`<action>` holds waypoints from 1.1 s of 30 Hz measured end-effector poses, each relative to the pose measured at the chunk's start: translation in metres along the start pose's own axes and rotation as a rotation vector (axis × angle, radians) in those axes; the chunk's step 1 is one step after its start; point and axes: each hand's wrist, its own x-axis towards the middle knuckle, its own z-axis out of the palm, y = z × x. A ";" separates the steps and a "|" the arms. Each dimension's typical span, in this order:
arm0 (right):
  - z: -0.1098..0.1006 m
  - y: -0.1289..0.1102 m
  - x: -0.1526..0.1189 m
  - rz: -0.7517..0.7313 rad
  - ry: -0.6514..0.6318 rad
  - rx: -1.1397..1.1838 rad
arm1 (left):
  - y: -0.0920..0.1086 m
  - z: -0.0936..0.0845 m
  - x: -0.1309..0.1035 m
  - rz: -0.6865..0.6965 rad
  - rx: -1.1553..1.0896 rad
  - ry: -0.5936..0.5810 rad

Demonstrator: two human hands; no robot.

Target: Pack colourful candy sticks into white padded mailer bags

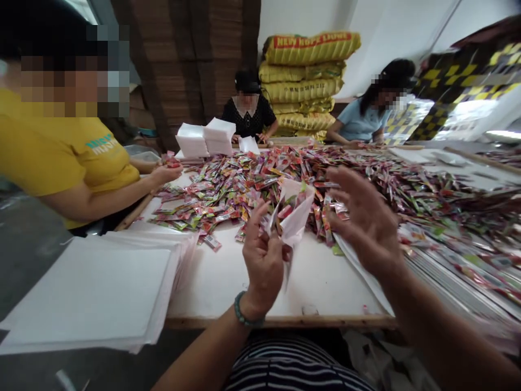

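My left hand [264,266], with a green bead bracelet on its wrist, grips a white paper bag [296,217] by its near side. The bag is tilted with its mouth up, and a few small colourful packets [287,210] show inside it. To the right of the bag my right hand [364,222] hangs in the air, fingers stretched and apart, with nothing in it. Beyond both hands spreads a large heap of small shiny packets [228,190] in pink, red and green on the white tabletop [220,277].
A stack of large white sheets [93,288] overhangs the table's left front corner. White paper stacks [193,141] stand at the back left. A person in yellow [69,146] works at my left; two more people sit across. Yellow sacks [303,81] are piled behind.
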 end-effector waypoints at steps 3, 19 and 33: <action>0.040 0.024 -0.069 0.190 -0.147 0.005 | -0.022 0.000 -0.020 -0.065 0.023 -0.052; 0.052 0.076 -0.064 0.746 -0.131 0.794 | -0.049 -0.075 0.047 -0.147 0.493 -0.677; 0.044 0.069 -0.062 0.697 -0.058 0.718 | -0.061 -0.050 0.042 -0.242 0.224 -0.655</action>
